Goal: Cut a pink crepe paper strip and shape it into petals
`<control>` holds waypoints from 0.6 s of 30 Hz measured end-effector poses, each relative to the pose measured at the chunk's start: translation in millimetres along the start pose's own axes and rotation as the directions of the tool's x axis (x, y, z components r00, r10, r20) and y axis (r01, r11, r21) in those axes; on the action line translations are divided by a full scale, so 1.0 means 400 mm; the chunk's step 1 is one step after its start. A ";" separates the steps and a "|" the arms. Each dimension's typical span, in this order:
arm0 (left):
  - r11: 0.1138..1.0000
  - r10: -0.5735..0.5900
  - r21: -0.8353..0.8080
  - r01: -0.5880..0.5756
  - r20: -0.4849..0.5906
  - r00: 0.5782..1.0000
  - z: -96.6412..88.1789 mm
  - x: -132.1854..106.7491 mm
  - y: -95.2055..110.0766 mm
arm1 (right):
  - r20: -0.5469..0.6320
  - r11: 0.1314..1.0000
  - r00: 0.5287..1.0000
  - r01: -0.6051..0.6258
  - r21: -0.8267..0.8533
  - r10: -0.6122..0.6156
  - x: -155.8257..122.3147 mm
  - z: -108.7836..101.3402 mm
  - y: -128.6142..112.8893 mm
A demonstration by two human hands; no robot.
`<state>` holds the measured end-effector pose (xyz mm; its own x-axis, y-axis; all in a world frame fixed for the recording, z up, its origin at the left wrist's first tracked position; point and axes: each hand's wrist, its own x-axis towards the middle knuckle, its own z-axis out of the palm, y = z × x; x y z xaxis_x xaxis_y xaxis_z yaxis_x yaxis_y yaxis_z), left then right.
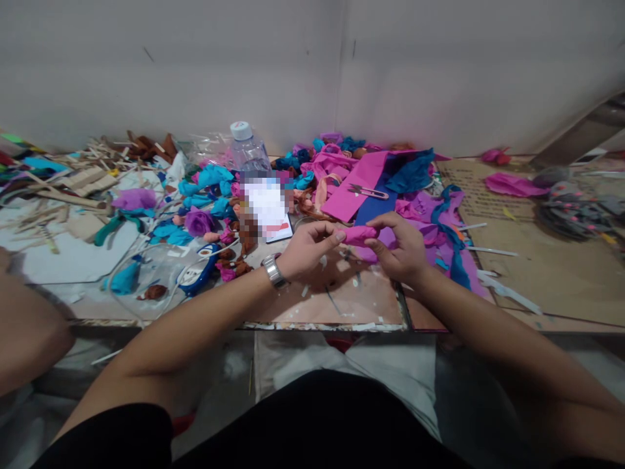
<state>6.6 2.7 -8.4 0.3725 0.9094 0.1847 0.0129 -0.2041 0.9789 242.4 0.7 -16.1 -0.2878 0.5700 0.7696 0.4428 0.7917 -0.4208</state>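
Between my two hands is a rolled piece of pink crepe paper (359, 234), held level above the table. My left hand (310, 251), with a metal watch on its wrist, pinches the roll's left end between thumb and fingers. The right end is gripped by my right hand (400, 247), fingers curled over it. Just behind lie thread snips (368, 191) on a flat pink sheet (351, 198). A dark blue sheet (374, 212) lies partly under it. Purple crepe paper (439, 228) spreads beside my right hand.
A phone (267, 208) and a capped plastic bottle (249, 146) stand left of centre. Further left are crumpled paper flowers (199, 221), a blue corded device (198, 270), green-handled pliers (108, 229) and wood sticks (73, 182). Cardboard (537, 260) covers the right side. Another person's arm (29, 326) shows at left.
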 end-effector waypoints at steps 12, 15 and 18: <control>0.997 0.029 0.062 -0.034 0.085 0.996 -0.004 0.009 -0.020 | 0.002 1.000 1.000 -0.011 -0.010 0.011 -0.001 0.003 -0.002; 0.972 0.141 0.192 -0.135 -0.015 0.990 -0.005 0.004 -0.022 | 0.081 0.999 0.996 0.041 -0.025 -0.039 0.009 0.000 -0.001; 0.921 0.252 0.298 -0.251 0.036 0.967 -0.001 -0.005 -0.012 | 0.190 0.996 0.979 0.082 -0.041 -0.073 0.015 -0.001 0.000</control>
<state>5.3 2.1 -13.5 0.3972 0.8149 0.4221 0.1952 -0.5245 0.8287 240.9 4.1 -11.4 -0.4758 0.5418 0.6929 0.4518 0.8264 -0.3359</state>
